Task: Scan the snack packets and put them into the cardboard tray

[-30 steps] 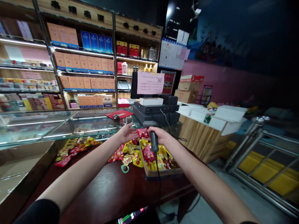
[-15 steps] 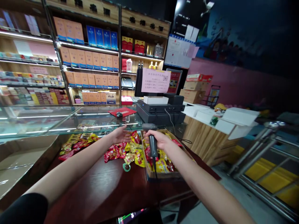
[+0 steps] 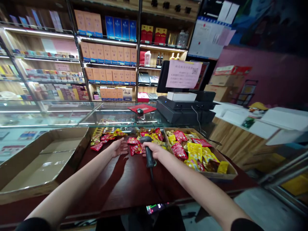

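My right hand (image 3: 152, 150) is wrapped round a dark barcode scanner (image 3: 149, 157), whose cable hangs down over the brown table. My left hand (image 3: 119, 148) has its fingers apart and holds nothing; it is just left of some red snack packets (image 3: 134, 146). Behind the scanner lie more yellow and red packets (image 3: 157, 136). Another group of packets (image 3: 103, 138) rests behind my left hand. On the right, a cardboard tray (image 3: 228, 175) is filled with red and yellow packets.
An open cardboard tray (image 3: 45, 183) stands at the left. Behind the table are a glass counter (image 3: 115, 117), a mouse (image 3: 140, 111) on a red mat, and a monitor (image 3: 161, 77) above a black cash drawer (image 3: 185, 110). A lit phone (image 3: 155, 208) is at the front edge.
The view has swung left. My right hand has moved with the scanner from over the filled tray to the left of it, beside the red packets. My left hand is still open.
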`<act>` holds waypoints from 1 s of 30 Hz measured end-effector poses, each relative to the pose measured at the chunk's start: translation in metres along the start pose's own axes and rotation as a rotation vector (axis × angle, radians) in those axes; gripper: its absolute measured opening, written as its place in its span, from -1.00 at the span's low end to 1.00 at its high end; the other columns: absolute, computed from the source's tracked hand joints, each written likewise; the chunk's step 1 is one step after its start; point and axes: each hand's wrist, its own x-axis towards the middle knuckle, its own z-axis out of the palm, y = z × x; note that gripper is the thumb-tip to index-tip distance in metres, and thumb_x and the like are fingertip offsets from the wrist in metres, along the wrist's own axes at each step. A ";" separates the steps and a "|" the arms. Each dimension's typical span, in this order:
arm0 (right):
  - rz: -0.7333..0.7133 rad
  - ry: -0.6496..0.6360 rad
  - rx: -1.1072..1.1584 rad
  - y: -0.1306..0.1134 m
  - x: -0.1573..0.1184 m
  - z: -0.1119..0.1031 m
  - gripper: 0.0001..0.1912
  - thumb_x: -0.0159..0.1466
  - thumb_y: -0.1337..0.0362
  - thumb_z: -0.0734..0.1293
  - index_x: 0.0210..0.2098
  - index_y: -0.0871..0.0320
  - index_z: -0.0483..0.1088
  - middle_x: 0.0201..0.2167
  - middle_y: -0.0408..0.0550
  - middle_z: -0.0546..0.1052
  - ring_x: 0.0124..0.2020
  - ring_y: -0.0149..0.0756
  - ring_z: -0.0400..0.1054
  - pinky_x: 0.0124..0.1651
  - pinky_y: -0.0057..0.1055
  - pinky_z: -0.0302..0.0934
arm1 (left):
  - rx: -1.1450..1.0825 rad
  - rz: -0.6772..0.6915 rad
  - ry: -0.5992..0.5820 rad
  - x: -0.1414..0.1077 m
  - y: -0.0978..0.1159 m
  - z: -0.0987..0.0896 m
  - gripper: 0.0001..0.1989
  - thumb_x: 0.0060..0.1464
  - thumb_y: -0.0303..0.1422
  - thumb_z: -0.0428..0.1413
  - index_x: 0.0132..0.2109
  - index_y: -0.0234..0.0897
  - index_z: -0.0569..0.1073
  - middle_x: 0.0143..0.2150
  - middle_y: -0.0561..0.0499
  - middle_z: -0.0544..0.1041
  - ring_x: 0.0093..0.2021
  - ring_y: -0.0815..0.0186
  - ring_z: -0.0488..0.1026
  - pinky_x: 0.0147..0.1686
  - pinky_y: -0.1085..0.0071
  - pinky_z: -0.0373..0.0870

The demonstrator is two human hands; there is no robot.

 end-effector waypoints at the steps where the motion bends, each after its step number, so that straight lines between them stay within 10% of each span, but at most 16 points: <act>1: 0.014 0.009 0.004 0.002 0.003 0.003 -0.84 0.01 0.42 0.27 -0.62 0.18 0.18 -0.77 -0.26 0.20 -0.71 -0.49 0.11 -0.52 -0.47 0.24 | -0.003 -0.009 0.020 0.004 -0.004 0.000 -0.69 0.16 -0.17 -0.09 -0.12 -0.32 0.31 -0.17 -0.15 0.40 -0.29 0.25 0.43 -0.25 0.22 0.44; 12: 0.056 0.059 0.160 0.026 0.011 0.026 -0.91 0.04 0.42 0.22 -0.58 0.20 0.25 -0.71 -0.16 0.32 -0.67 -0.43 0.23 -0.49 -0.44 0.28 | -0.051 0.079 0.009 0.014 -0.045 0.024 -0.86 0.13 -0.41 0.00 -0.15 -0.27 0.37 -0.23 -0.03 0.47 -0.40 0.42 0.44 -0.33 0.43 0.41; 20: -0.083 0.001 0.479 0.053 -0.003 0.026 -0.94 0.03 0.44 0.26 -0.45 0.21 0.29 -0.65 -0.17 0.38 -0.59 -0.39 0.34 -0.30 -0.30 0.37 | 0.119 0.648 0.298 0.000 -0.077 0.040 -0.32 -0.31 -0.40 0.35 0.03 -0.27 0.31 -0.22 -0.05 0.44 -0.43 0.45 0.41 -0.44 0.57 0.34; 23: -0.100 -0.044 0.554 0.059 -0.005 0.020 -0.92 0.03 0.46 0.25 -0.45 0.21 0.28 -0.64 -0.16 0.39 -0.55 -0.36 0.37 -0.26 -0.26 0.37 | 0.100 0.564 0.243 0.000 -0.076 0.040 -0.24 -0.38 -0.38 0.37 0.06 -0.29 0.32 -0.19 -0.10 0.46 -0.36 0.37 0.45 -0.38 0.51 0.36; 27: -0.100 -0.104 0.599 0.058 -0.003 0.009 -0.91 0.04 0.48 0.22 -0.45 0.20 0.26 -0.63 -0.15 0.40 -0.52 -0.36 0.39 -0.24 -0.26 0.37 | 0.015 0.226 -0.133 0.001 -0.063 0.038 -0.53 -0.24 -0.29 0.32 -0.13 -0.33 0.44 -0.30 -0.10 0.52 -0.38 0.33 0.47 -0.36 0.42 0.41; 30: -0.127 -0.055 0.556 0.054 -0.003 0.001 -0.92 0.05 0.48 0.22 -0.46 0.21 0.27 -0.60 -0.14 0.43 -0.53 -0.39 0.38 -0.26 -0.27 0.38 | -0.056 0.170 -0.124 0.006 -0.049 0.036 -0.58 -0.25 -0.36 0.34 -0.18 -0.30 0.41 -0.36 -0.04 0.53 -0.44 0.33 0.48 -0.37 0.34 0.45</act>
